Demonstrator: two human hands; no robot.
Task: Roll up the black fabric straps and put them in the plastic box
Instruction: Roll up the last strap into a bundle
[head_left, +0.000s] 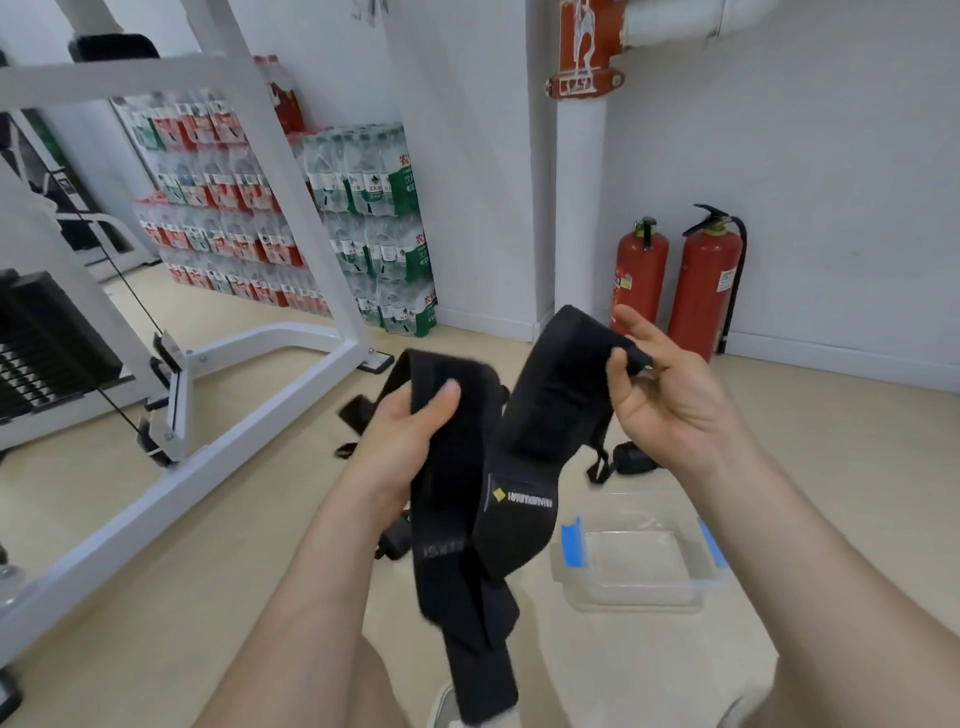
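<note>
Hanging limp at mid-frame, the black fabric straps (524, 467) drape between both hands: the left hand (410, 436) has thumb and fingers curled round one band, and the right hand (670, 395) pinches the end of the wider, labelled one. They look soft, light and floppy, likely to uncoil, so rolling should start tight from that pinched end. The plastic box (634, 595) sits on the floor at lower right.

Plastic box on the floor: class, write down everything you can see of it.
The plastic box is clear, rectangular and shallow, with rounded corners and a blue clip at each end. It sits lidless and upright on the pale floor, apparently empty, right of the hanging black straps. Nothing else touches it.
</note>
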